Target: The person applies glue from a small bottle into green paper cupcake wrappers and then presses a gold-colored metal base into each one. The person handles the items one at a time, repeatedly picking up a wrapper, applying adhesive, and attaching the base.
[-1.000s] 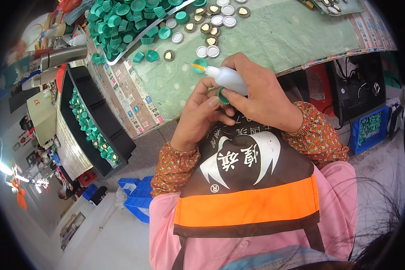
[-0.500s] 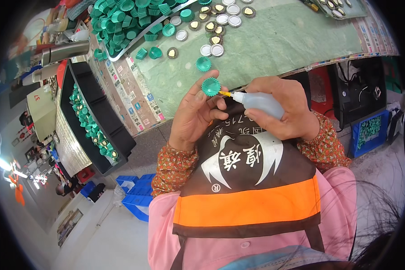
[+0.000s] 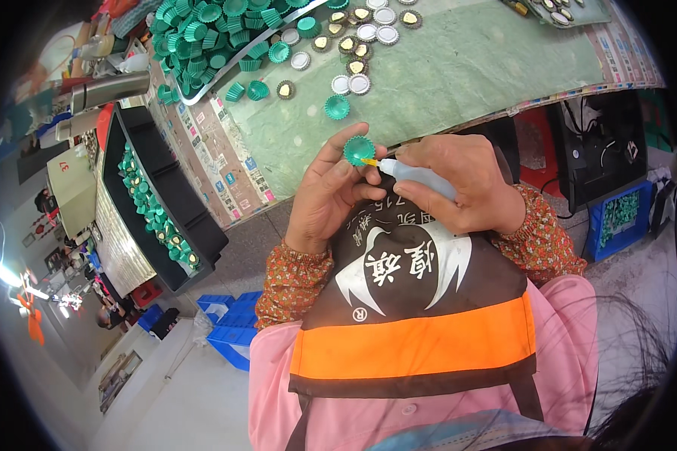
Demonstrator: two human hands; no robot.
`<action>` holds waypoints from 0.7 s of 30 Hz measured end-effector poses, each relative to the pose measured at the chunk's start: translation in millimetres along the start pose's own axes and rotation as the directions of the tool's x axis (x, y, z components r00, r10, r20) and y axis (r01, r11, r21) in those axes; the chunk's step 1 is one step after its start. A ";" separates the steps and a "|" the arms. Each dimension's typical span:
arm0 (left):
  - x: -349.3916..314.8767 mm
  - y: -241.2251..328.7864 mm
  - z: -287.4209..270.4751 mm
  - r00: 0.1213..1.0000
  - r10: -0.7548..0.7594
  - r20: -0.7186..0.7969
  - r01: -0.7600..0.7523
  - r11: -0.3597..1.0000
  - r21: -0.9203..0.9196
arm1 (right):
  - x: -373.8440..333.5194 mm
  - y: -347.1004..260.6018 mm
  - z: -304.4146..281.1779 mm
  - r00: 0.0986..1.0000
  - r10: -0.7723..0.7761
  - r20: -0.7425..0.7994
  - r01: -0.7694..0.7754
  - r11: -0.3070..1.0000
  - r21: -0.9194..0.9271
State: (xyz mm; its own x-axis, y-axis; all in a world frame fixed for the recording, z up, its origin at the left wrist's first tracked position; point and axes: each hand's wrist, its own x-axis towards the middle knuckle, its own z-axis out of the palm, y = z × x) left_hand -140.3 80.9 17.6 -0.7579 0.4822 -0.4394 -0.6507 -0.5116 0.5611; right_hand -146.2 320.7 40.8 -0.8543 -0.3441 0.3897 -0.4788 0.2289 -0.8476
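Head: right grip (image 3: pixel 470 184) around bottle (image 3: pixel 423 179), nozzle (image 3: pixel 370 161) seemingly inside cup (image 3: pixel 359 148) in pinched left grip (image 3: pixel 325 188)

A worktop (image 3: pixel 504 68) with a pale green cover spans the top of the frame, patterned paper showing along its edges. Pale floor (image 3: pixel 195 398) spreads across the lower left, below blue crates (image 3: pixel 229 331). At the far left, a bright tube light (image 3: pixel 1 275) glows above an orange fan-like shape (image 3: pixel 31 322).
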 end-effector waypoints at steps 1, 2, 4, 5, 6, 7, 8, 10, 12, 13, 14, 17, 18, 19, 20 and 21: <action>-0.2 -0.1 0.6 1.000 0.000 -0.002 0.000 1.000 -0.001 | 0.1 -0.1 0.5 1.000 0.004 0.005 -0.004 1.000 0.006; -0.3 -0.5 0.7 1.000 0.002 -0.002 -0.002 1.000 0.000 | 0.3 -0.3 1.1 1.000 0.008 0.010 -0.008 1.000 0.011; -0.6 -1.7 0.0 1.000 0.008 -0.002 -0.008 1.000 0.000 | -0.3 0.0 1.8 1.000 0.014 0.023 -0.015 1.000 0.017; -0.7 -2.4 -0.9 1.000 0.007 -0.003 -0.007 1.000 0.002 | -0.7 0.2 2.0 0.999 0.017 0.029 -0.018 1.000 0.016; -0.2 -3.3 -2.2 1.000 0.005 -0.003 -0.005 1.000 0.003 | -1.3 0.5 2.1 0.999 0.022 0.035 -0.022 1.000 0.015; 0.2 -3.7 -2.9 1.000 0.003 -0.002 -0.003 1.000 0.004 | -1.8 0.7 2.0 0.999 0.025 0.039 -0.025 1.000 0.010; 0.7 -3.8 -2.8 1.000 -0.001 -0.006 0.001 1.000 0.006 | -2.2 1.0 1.8 0.999 0.028 0.043 -0.029 1.000 0.005; 0.1 -4.3 -2.3 1.000 -0.003 -0.018 0.003 1.000 0.010 | -2.4 1.2 1.2 0.998 0.041 0.054 -0.041 0.999 -0.004; -1.0 -5.8 -2.3 1.000 -0.006 -0.025 0.006 1.000 0.000 | -2.6 1.3 -0.4 0.996 0.063 0.063 -0.062 0.998 -0.016; -1.8 -6.6 -2.2 1.000 -0.007 -0.029 0.007 1.000 -0.004 | -3.0 1.9 -1.1 0.995 0.093 0.046 -0.094 0.995 0.023; -2.6 -6.9 -0.9 0.999 -0.007 -0.041 0.006 1.000 -0.018 | -3.3 2.7 -2.0 0.992 0.123 0.032 -0.125 0.990 0.063; -4.2 -5.4 3.3 0.997 -0.017 -0.074 0.013 0.999 -0.046 | -1.7 5.5 -7.0 0.971 0.237 -0.028 -0.228 0.958 0.176; -5.0 -4.3 3.0 0.996 -0.025 -0.083 0.021 0.998 -0.053 | -0.7 6.2 -9.7 0.959 0.279 -0.047 -0.264 0.941 0.212; -5.7 -3.1 2.5 0.995 -0.034 -0.093 0.029 0.998 -0.059 | -1.5 7.6 -14.5 0.943 0.332 -0.028 -0.315 0.916 0.249; -6.5 -2.2 0.6 0.995 -0.029 -0.092 0.024 0.998 -0.052 | -1.1 10.8 -16.3 0.937 0.346 -0.052 -0.319 0.907 0.276; -6.7 -1.4 -2.2 0.996 -0.024 -0.090 0.020 0.999 -0.044 | 0.0 14.7 -18.0 0.930 0.360 -0.077 -0.322 0.897 0.303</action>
State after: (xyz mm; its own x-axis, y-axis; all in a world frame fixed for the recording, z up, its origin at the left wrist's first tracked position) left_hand -134.4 76.9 18.2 -0.7431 0.4282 -0.5143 -0.6673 -0.5328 0.5205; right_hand -156.8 340.4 34.9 -0.9823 -0.1671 0.0853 -0.0932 0.0404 -0.9948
